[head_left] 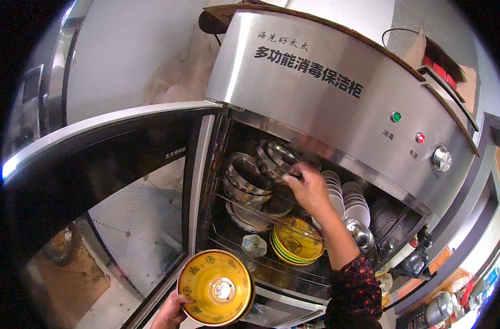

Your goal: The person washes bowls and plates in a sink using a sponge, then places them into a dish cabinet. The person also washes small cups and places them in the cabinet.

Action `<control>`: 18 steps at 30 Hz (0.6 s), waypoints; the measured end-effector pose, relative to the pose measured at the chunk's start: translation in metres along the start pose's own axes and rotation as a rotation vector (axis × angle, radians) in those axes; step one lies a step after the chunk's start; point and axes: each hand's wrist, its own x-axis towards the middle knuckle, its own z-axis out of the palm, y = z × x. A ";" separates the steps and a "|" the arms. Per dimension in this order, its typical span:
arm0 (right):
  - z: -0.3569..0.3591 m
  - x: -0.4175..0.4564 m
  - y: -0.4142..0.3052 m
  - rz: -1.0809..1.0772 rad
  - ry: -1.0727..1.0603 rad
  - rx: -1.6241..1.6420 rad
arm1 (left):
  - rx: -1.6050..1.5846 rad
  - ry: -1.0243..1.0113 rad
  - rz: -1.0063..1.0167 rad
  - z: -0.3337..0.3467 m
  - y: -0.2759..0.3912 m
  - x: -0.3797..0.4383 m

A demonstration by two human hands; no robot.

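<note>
My left hand (176, 306) grips the rim of a yellow patterned bowl (200, 283) in front of the open disinfection cabinet (299, 90). A second rim shows behind this bowl. My right hand (311, 187) reaches onto the upper wire shelf and holds the edge of a tilted stainless steel bowl (279, 153); its fingers are partly hidden. Left of it stand stacked steel basins (245, 181). Below my right forearm, a stack of yellow bowls (297, 240) with green sides sits beside a small patterned cup (254, 245).
The glass cabinet door (143, 230) swings out on the left. Stacks of white bowls (357, 205) and a shiny steel bowl (359, 233) are right of my forearm. The control knob (442, 159) is on the front panel. Cardboard (414, 49) and a wire strainer (398, 41) lie on top.
</note>
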 end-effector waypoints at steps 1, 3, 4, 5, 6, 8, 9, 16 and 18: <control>0.012 0.005 0.001 -0.031 0.015 0.028 | -0.008 0.008 -0.005 -0.005 -0.002 0.002; 0.033 0.011 -0.005 -0.014 -0.017 0.091 | -0.017 0.010 -0.005 -0.011 -0.005 0.003; 0.041 0.013 -0.010 -0.015 -0.026 0.107 | -0.018 0.004 0.001 -0.013 -0.006 0.003; 0.046 0.014 -0.013 -0.016 -0.034 0.122 | -0.019 -0.003 0.006 -0.014 -0.006 0.003; 0.052 0.014 -0.016 -0.023 -0.056 0.133 | -0.017 0.007 0.019 -0.016 -0.006 0.001; 0.056 0.013 -0.023 -0.028 -0.066 0.088 | -0.013 0.027 0.045 -0.016 -0.003 -0.004; 0.054 0.011 -0.025 -0.028 -0.070 0.056 | 0.004 0.075 0.021 -0.006 0.005 -0.010; 0.042 -0.003 -0.016 -0.132 -0.157 -0.130 | 0.010 0.155 0.003 0.016 0.030 -0.024; 0.039 -0.011 -0.010 -0.083 -0.173 -0.187 | -0.017 0.126 0.002 0.006 0.025 -0.016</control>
